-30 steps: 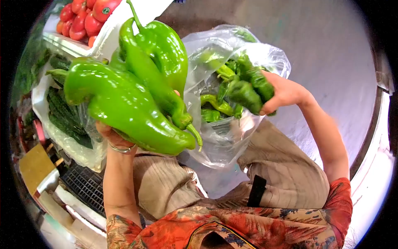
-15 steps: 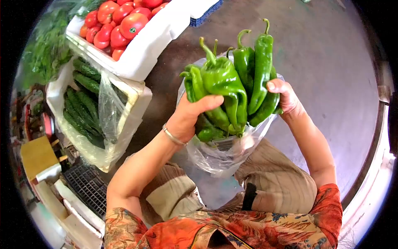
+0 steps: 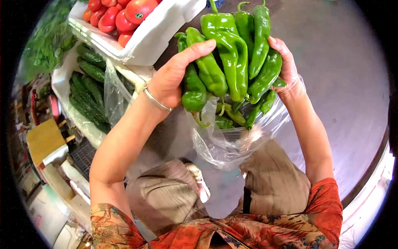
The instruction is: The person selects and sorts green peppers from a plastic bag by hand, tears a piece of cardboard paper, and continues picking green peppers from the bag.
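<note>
Between my two hands is a bunch of long, shiny green peppers (image 3: 226, 54). My left hand (image 3: 176, 72) grips the bunch from the left, its thumb lying across one pepper and a bracelet on the wrist. From the right, my right hand (image 3: 289, 68) clasps the same bunch with the thumb along its edge; its other fingers are mostly hidden behind the peppers. Below and behind the bunch hangs a clear plastic bag (image 3: 224, 151), with more green peppers (image 3: 234, 118) at its mouth.
A white foam box of tomatoes (image 3: 124, 20) stands at the upper left. Under its corner is another foam box (image 3: 60, 85) with cucumbers (image 3: 89, 95) and plastic film. Leafy greens (image 3: 52, 37) lie farther left, above a yellow block (image 3: 45, 141). Grey floor (image 3: 336, 83) stretches right.
Both hands have lifted the pepper bunch up and away from me. The bag's mouth and the peppers in it now show beneath. The boxes have shifted slightly in view.
</note>
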A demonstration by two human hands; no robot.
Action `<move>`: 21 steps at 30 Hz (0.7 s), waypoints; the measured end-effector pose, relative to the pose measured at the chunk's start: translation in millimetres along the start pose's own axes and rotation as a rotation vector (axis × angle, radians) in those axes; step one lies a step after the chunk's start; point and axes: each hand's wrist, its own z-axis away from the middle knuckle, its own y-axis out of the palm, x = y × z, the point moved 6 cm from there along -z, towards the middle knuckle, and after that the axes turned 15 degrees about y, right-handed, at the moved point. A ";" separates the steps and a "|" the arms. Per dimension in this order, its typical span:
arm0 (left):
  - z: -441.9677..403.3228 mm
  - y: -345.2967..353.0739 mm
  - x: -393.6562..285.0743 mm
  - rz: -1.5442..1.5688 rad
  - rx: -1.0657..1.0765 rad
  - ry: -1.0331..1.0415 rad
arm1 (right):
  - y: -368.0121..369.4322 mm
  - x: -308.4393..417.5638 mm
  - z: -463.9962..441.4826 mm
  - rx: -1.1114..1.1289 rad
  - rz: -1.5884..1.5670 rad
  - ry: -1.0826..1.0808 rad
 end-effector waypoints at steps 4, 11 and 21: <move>3.0 -10.1 -18.1 -0.066 -0.046 -0.029 | 20.0 -5.0 -8.2 0.055 -0.094 0.099; 24.4 -12.5 -29.8 -0.100 -0.069 -0.082 | 42.5 -28.3 3.3 0.063 -0.227 0.128; 128.2 -5.1 -32.7 0.033 -0.180 -0.140 | 85.4 -93.5 51.5 -0.039 -0.157 0.050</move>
